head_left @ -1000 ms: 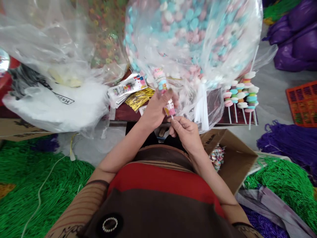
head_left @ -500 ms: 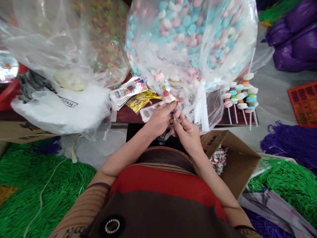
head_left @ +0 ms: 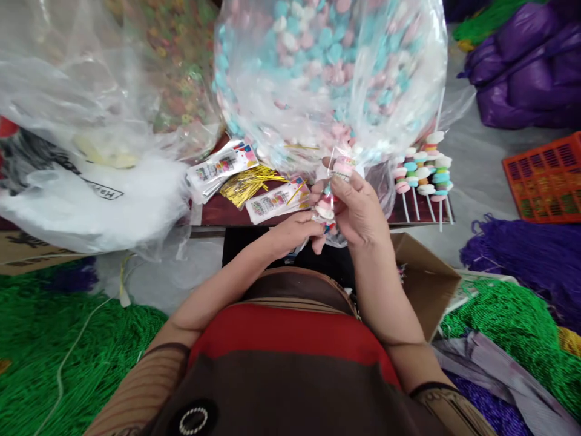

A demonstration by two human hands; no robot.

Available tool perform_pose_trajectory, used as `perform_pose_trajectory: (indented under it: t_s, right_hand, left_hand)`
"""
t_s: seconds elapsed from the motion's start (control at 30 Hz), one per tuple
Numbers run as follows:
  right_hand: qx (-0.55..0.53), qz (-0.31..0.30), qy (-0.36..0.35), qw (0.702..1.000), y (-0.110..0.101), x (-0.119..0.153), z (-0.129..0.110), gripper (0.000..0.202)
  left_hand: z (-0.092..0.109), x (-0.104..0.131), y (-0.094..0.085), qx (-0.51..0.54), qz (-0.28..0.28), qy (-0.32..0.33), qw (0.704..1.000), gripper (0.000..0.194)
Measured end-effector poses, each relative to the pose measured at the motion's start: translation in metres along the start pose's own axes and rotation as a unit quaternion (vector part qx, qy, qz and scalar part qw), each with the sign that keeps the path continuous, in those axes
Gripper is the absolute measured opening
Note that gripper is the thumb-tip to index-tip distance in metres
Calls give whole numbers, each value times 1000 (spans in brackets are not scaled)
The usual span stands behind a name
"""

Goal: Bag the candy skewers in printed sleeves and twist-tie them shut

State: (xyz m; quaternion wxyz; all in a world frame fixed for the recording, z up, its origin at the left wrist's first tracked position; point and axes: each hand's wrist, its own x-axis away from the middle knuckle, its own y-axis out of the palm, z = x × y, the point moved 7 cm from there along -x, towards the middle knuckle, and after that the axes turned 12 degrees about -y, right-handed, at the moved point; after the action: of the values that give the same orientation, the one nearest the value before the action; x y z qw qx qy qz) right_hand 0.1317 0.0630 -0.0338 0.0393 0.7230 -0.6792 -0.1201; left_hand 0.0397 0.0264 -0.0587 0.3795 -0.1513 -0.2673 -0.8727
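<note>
A candy skewer (head_left: 325, 209) in a clear printed wrapper is held between my hands at the table's front edge. My right hand (head_left: 365, 209) is closed around its upper part, thumb across the wrapper. At the lower end, my left hand (head_left: 293, 235) pinches the gathered wrapper near the stick; its fingertips are partly hidden. Left of the hands lie printed wrappers (head_left: 272, 203), gold twist ties (head_left: 247, 186) and a stack of printed wrappers (head_left: 222, 166). Several unwrapped candy skewers (head_left: 426, 172) lean together at the table's right end.
A large clear bag of pastel candies (head_left: 327, 60) fills the back of the table (head_left: 218, 213). White plastic bags (head_left: 109, 200) lie at the left. An open cardboard box (head_left: 422, 284) stands below right, near green cords (head_left: 508, 327) and an orange crate (head_left: 540, 178).
My right hand has moved up from the wrapper's lower end onto the skewer's upper part. My left hand has shifted down to the lower end. The view has shifted slightly.
</note>
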Motion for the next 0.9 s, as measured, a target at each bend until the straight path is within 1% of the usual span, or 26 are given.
perform_pose_trajectory:
  t_s: [0.07, 0.1, 0.17, 0.23, 0.3, 0.4, 0.47, 0.53, 0.6, 0.67, 0.77, 0.8, 0.9]
  right_hand:
    - [-26, 32, -4, 999, -3, -2, 3, 56]
    - [-32, 53, -13, 998, -6, -2, 4, 55]
    - [-34, 86, -34, 995, -11, 0, 5, 52]
    - [-25, 112, -52, 992, -14, 2, 5, 48]
    - [-6, 129, -65, 990, -16, 3, 4, 47]
    - [44, 137, -73, 987, -18, 3, 1, 47]
    - [88, 132, -69, 985, -17, 3, 0, 49]
    - [126, 122, -66, 982, -15, 5, -1, 51]
    - [150, 111, -72, 980, -11, 7, -2, 55]
    - [156, 103, -77, 979, -8, 8, -2, 57]
    - [138, 96, -69, 983, -5, 8, -1, 59]
    - [130, 95, -64, 985, -5, 8, 0, 59]
    - [117, 81, -50, 989, -3, 6, 0, 61]
  left_hand:
    - [-1, 1, -4, -17, -3, 11, 1000, 8]
    - [1, 2, -9, -17, 6, 26, 1000, 12]
    - [4, 2, -18, -1, 28, 54, 998, 35]
    - [5, 0, -21, 9, 35, 64, 997, 51]
    - [6, -1, -20, 10, 32, 66, 997, 58]
    - [11, 2, -15, 32, -5, 85, 996, 62]
    - [14, 4, -15, 59, -27, 83, 994, 60]
    - [15, 5, -17, 61, -24, 74, 995, 55]
    - [16, 4, -19, 29, 0, 73, 997, 51]
    - [17, 4, -18, -26, 26, 77, 996, 45]
    - [15, 4, -17, -101, 66, 77, 990, 25]
    - [14, 5, -17, -114, 81, 75, 987, 22]
    - [10, 5, -19, -103, 101, 61, 988, 29]
